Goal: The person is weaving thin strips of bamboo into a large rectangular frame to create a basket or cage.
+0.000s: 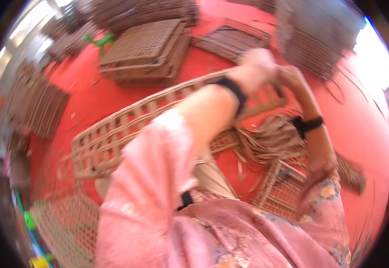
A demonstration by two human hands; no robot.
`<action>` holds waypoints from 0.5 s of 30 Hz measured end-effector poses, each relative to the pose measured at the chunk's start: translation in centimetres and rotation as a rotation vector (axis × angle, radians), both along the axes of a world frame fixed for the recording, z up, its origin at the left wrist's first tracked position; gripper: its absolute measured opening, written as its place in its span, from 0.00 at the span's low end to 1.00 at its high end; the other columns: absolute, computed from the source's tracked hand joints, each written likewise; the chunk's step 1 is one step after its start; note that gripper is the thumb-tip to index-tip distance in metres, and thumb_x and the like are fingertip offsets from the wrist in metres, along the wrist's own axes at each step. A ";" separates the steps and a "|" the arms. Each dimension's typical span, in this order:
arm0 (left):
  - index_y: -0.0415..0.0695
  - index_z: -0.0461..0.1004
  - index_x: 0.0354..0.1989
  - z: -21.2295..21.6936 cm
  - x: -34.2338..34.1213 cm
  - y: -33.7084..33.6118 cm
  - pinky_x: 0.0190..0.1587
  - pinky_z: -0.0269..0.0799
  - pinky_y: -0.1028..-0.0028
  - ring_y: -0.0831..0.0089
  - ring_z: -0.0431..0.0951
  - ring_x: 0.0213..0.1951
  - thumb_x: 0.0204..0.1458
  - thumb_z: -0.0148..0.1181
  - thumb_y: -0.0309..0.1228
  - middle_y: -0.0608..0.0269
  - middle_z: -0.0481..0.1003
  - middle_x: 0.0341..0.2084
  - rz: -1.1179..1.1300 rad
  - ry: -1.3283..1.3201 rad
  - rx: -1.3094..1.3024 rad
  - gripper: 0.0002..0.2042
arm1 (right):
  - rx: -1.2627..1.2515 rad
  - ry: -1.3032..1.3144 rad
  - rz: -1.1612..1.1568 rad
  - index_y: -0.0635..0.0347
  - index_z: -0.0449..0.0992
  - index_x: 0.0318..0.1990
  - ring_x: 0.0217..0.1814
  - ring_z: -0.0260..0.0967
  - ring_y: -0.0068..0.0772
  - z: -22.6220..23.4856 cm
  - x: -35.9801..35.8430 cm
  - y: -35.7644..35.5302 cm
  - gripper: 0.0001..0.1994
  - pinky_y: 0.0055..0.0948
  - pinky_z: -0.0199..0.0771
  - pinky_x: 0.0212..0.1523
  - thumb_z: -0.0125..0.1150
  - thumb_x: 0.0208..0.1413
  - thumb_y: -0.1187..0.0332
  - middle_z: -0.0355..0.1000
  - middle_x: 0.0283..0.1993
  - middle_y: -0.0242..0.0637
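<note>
A long brown woven lattice panel lies slanted across in front of me, its right end near my hands. My left hand, blurred by motion, looks curled closed above that end; my forearm hides part of the panel. Close beside it, my right hand has its fingers bent inward by the panel's right corner. What either hand holds is too smeared to make out. Below the right hand lies a bundle of loose brown strips. Black bands circle both wrists.
Stacked woven panels stand behind on the red floor, with another stack at left and a tall one at far right. A smaller lattice piece lies near my right arm. Another woven panel is at lower left.
</note>
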State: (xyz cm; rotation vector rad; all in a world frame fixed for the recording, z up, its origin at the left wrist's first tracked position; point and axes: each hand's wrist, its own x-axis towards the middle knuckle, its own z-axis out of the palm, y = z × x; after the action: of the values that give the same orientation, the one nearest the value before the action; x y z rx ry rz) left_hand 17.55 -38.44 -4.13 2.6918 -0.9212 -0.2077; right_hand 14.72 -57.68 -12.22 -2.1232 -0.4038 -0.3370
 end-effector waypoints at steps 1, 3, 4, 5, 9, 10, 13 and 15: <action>0.44 0.82 0.38 0.0 -0.6 0.2 0.45 0.77 0.64 0.60 0.80 0.45 0.44 0.62 0.38 0.52 0.80 0.40 -0.007 0.020 -0.122 0.15 | 0.156 0.235 -0.032 0.57 0.80 0.32 0.25 0.57 0.13 0.0 -0.5 -0.5 0.17 0.22 0.60 0.24 0.54 0.61 0.54 0.63 0.21 0.20; 0.46 0.82 0.37 -3.3 2.5 -0.1 0.43 0.77 0.64 0.60 0.81 0.43 0.44 0.61 0.37 0.52 0.80 0.39 -0.039 -0.196 -0.037 0.14 | 0.245 0.290 -0.200 0.57 0.79 0.29 0.23 0.58 0.13 -0.5 0.9 2.1 0.19 0.20 0.57 0.23 0.57 0.59 0.51 0.66 0.22 0.20; 0.46 0.83 0.37 -1.8 0.9 -1.4 0.44 0.77 0.65 0.62 0.81 0.43 0.42 0.64 0.37 0.53 0.81 0.38 -0.071 -0.112 -0.051 0.14 | 0.230 0.296 -0.193 0.58 0.80 0.32 0.23 0.60 0.11 -1.6 1.3 -2.3 0.17 0.18 0.57 0.22 0.57 0.60 0.53 0.67 0.23 0.21; 0.46 0.83 0.36 -2.0 0.6 -1.5 0.44 0.77 0.67 0.64 0.82 0.44 0.39 0.66 0.37 0.54 0.81 0.38 0.066 0.044 -0.201 0.15 | 0.293 0.295 -0.225 0.59 0.80 0.34 0.23 0.60 0.10 -2.3 1.7 -2.8 0.16 0.17 0.57 0.22 0.57 0.61 0.55 0.67 0.23 0.21; 0.46 0.83 0.37 -1.6 -2.2 -0.5 0.46 0.76 0.67 0.63 0.81 0.44 0.41 0.64 0.37 0.53 0.80 0.39 -0.036 0.012 -0.136 0.15 | 0.365 0.041 -0.295 0.61 0.79 0.37 0.22 0.58 0.09 -4.3 2.7 -3.1 0.11 0.15 0.57 0.22 0.56 0.63 0.63 0.67 0.23 0.21; 0.40 0.82 0.36 -2.6 -4.0 0.4 0.48 0.74 0.66 0.58 0.79 0.44 0.42 0.65 0.41 0.49 0.79 0.37 -0.047 -0.201 -0.231 0.18 | 0.323 -0.029 -0.329 0.61 0.79 0.36 0.22 0.58 0.10 -3.8 2.6 -2.8 0.11 0.15 0.57 0.23 0.56 0.63 0.64 0.67 0.24 0.21; 0.35 0.79 0.34 -1.7 -9.5 6.7 0.47 0.71 0.62 0.52 0.77 0.40 0.45 0.62 0.38 0.46 0.76 0.35 -0.113 -0.196 -0.385 0.16 | 0.355 0.040 -0.298 0.63 0.79 0.37 0.26 0.60 0.12 -3.8 3.5 -3.0 0.10 0.16 0.61 0.26 0.57 0.63 0.65 0.69 0.27 0.23; 0.35 0.78 0.31 -1.2 -11.4 11.3 0.45 0.70 0.61 0.52 0.77 0.39 0.46 0.61 0.35 0.46 0.76 0.33 -0.134 -0.240 -0.511 0.13 | 0.411 0.045 -0.225 0.64 0.80 0.40 0.30 0.64 0.13 -4.5 4.4 -5.9 0.12 0.16 0.65 0.31 0.56 0.64 0.64 0.73 0.31 0.26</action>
State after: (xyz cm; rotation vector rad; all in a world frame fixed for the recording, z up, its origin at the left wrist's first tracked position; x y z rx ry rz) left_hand 6.13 -27.18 -5.35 2.2116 -1.0535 0.2938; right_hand 19.13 -63.56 -16.71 -1.7692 -0.0581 -0.4586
